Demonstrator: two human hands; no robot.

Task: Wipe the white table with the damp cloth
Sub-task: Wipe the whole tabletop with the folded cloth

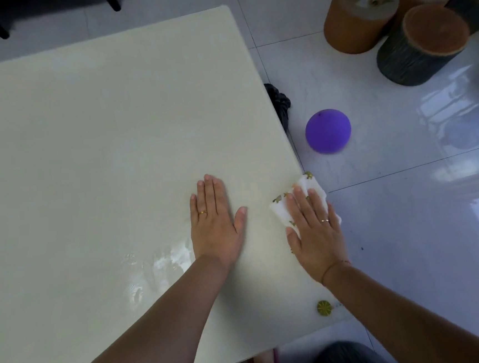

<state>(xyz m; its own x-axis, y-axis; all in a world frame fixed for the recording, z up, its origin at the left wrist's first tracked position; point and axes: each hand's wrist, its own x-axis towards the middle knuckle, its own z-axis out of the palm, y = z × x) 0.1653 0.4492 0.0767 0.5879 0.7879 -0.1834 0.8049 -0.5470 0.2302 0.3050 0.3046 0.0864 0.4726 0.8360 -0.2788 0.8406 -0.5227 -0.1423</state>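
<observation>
The right hand (315, 232) is pressing the white gold-printed damp cloth (309, 182) with a flat, straight-fingered grip at the glossy white worktop (84, 137)'s right edge, lower right of frame. The left hand (216, 226) is resting flat just beside it. Most of the surface is lying to the cloth's upper left.

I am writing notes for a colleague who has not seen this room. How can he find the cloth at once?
Start at the big white table and follow its right edge toward the person. There the right hand presses flat on the cloth: white, with small gold-green prints, while the left hand lies on the bare table.
</observation>
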